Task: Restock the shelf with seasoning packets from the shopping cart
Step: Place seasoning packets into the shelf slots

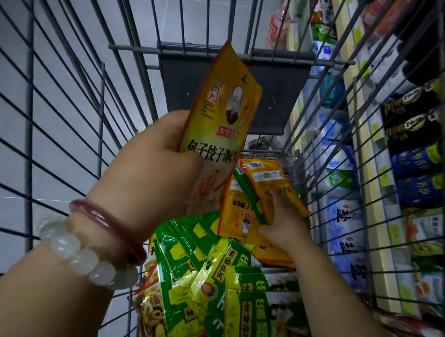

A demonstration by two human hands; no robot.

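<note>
While the green packets (234,284) lie heaped nearest the camera in the bottom of the shopping cart (65,113), both arms reach over them into the basket. Two bracelets (89,245), one of pale beads and one dark red, circle the left wrist. Beyond them the left hand (159,161) is curled round the lower part of a yellow seasoning packet (221,118), gripping it upright above the pile with its printed face toward the camera. Lower and to the right of that hand, the right hand (283,221) pinches two more yellow packets (262,200), thumb under them and fingers laid across the upper one, just above the heap. Farther off, past the cart's right wire wall, the shelf (381,163) carries blue-and-white bags and dark bottles.
</note>
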